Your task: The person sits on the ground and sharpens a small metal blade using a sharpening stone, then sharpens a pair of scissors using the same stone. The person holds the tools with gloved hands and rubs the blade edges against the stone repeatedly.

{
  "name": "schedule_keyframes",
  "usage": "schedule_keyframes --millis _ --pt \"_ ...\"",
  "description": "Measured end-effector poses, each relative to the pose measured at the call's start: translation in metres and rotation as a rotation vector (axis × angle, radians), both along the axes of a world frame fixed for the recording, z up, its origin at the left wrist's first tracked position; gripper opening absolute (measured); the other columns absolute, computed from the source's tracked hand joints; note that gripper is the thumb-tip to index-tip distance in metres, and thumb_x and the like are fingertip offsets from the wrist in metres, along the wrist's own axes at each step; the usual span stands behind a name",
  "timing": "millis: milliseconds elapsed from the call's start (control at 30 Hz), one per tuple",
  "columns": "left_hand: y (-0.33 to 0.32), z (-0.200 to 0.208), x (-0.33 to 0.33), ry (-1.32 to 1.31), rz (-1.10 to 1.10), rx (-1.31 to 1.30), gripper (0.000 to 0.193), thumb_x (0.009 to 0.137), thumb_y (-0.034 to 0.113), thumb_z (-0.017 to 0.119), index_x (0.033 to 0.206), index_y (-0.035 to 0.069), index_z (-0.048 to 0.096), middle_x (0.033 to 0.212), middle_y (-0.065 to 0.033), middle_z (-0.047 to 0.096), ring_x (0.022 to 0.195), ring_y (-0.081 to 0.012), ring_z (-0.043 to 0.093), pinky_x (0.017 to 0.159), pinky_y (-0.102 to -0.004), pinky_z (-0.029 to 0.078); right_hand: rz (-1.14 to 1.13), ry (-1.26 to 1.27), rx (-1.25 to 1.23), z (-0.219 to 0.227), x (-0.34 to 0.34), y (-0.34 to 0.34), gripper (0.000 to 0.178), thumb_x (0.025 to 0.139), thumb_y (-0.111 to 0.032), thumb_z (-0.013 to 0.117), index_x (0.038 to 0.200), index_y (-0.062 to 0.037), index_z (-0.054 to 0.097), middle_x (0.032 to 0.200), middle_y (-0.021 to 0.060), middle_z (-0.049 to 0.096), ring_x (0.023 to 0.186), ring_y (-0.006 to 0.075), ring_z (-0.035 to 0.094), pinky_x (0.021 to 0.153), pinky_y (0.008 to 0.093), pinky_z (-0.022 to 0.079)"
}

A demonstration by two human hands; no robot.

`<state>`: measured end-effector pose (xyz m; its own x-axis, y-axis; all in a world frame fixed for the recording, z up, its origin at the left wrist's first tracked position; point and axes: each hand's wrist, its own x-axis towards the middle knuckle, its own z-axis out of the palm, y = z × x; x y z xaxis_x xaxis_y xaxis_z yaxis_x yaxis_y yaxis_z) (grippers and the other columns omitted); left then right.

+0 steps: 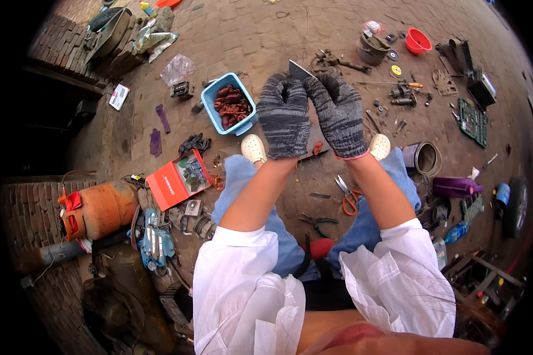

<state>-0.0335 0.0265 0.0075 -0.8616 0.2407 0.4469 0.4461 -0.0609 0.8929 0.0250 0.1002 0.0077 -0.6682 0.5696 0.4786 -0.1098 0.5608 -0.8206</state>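
My left hand [283, 115] and my right hand [339, 112], both in grey-and-black knit gloves, are raised side by side before me. Their closed fingers grip a thin, flat grey plate [300, 70], whose far end sticks up between them; the gloves hide the rest. Just left of my left hand stands a light blue plastic basin [250, 125] with several reddish-brown, copper-coloured bundles [232, 106] in it. Below my hands, partly covered by them, a flat dark board [308, 153] lies on the ground with a small reddish piece [317, 148] on it.
Between my legs lie orange-handled scissors [348, 204] and dark pliers [318, 222]. A red box [167, 187] and an orange gas cylinder [103, 208] are at left. Rightward are a metal can [421, 157], a purple jug [456, 187], a green tool case [472, 122] and a red bowl [418, 41].
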Motion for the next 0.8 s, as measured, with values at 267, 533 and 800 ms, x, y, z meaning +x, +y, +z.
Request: schedule_keyframes --millis 267,533,800 --pt "-0.001 0.003 -0.003 0.175 0.078 -0.123 0.007 0.073 0.002 0.056 0.078 -0.003 0.054 0.069 -0.0127 0.058 0.061 -0.0198 0.055 0.059 -0.0288 0.044 -0.034 -0.035 0.050 0.006 0.003 0.001 0.013 0.075 -0.008 0.058 0.088 -0.0073 0.061 0.084 0.0104 0.058 0.072 0.0234 0.057 0.062 0.0309 0.045" --pt "-0.005 0.001 -0.008 -0.394 -0.183 0.038 0.020 0.074 0.007 0.062 0.089 -0.006 0.058 0.077 -0.0097 0.062 0.067 -0.0128 0.056 0.063 -0.0238 0.046 0.183 -0.063 -0.156 0.002 0.003 0.016 0.014 0.075 -0.009 0.057 0.089 -0.0064 0.060 0.083 0.0108 0.057 0.074 0.0238 0.057 0.062 0.0304 0.046" --pt "-0.009 -0.001 -0.008 -0.106 -0.114 -0.056 0.017 0.072 0.006 0.063 0.085 -0.004 0.059 0.073 -0.0086 0.062 0.064 -0.0117 0.055 0.060 -0.0248 0.045 0.198 -0.100 0.137 -0.005 0.012 0.020 0.025 0.072 -0.005 0.055 0.097 -0.0058 0.056 0.091 0.0135 0.054 0.078 0.0272 0.056 0.064 0.0332 0.047"
